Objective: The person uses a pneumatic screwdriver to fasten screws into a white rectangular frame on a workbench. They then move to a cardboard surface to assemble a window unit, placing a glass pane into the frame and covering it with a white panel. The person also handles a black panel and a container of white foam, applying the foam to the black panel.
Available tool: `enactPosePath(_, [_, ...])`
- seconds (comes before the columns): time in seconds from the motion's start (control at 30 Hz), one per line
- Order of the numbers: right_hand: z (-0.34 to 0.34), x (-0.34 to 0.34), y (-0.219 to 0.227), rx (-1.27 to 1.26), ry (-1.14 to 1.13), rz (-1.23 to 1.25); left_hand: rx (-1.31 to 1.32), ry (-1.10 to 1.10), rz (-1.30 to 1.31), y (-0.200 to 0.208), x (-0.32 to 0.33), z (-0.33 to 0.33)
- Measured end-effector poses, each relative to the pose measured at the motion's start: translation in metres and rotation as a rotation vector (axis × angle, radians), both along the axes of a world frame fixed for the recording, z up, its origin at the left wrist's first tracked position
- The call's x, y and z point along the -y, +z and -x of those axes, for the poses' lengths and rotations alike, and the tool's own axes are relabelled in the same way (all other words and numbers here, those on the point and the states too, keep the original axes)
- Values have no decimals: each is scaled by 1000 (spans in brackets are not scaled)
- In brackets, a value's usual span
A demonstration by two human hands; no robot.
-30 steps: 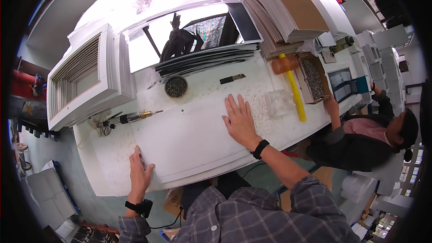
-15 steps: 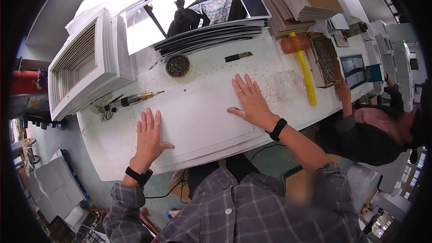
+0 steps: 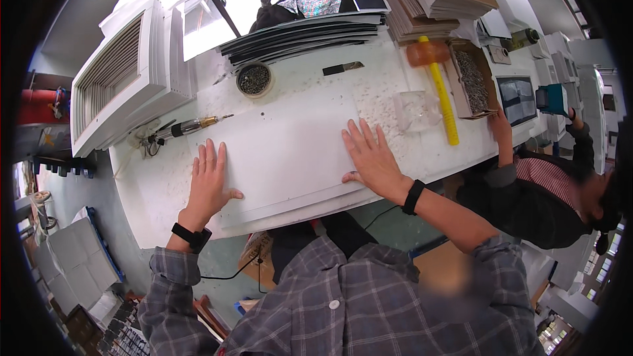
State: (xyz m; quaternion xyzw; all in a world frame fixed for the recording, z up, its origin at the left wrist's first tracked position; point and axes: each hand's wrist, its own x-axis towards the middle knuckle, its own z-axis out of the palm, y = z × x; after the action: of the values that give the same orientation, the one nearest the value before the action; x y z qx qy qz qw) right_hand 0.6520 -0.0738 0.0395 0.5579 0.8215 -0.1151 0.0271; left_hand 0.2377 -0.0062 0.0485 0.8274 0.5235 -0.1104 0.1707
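Note:
A flat white rectangular panel (image 3: 290,158) lies on the white workbench in front of me. My left hand (image 3: 209,181) rests flat at its left side, fingers stretched out and thumb apart. On the right side of the panel lies my right hand (image 3: 373,159), palm down with its fingers spread. Neither hand holds anything. Left of the panel, nearest my left hand, is a slim electric screwdriver (image 3: 191,126) with a brass-coloured nose. Beyond the panel stand a round tub (image 3: 254,80) of small dark screws and a black-handled blade (image 3: 342,68).
White frames (image 3: 119,79) are stacked at the left, dark sheets (image 3: 303,46) at the back. A yellow-handled mallet (image 3: 443,92), a clear plastic bag (image 3: 417,111) and a cardboard box (image 3: 491,95) of small metal parts lie right. Another person (image 3: 527,204) works at the right, one hand beside that box.
My left hand has slid slightly left and away from me. My right hand has shifted a little toward me. Both stay flat, and the bench sits slightly higher in view.

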Motion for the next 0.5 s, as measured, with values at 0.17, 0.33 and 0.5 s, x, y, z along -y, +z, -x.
enactPosePath(0.17, [15,-5,4,62,6,46,15,18,-7,-3,-2,-6])
enactPosePath(0.33, [22,-6,4,112,-12,85,122,-86,9,-4,18,-68])
enactPosePath(0.5, [24,-5,2,99,-24,74,135,-121,8,-14,23,-81])
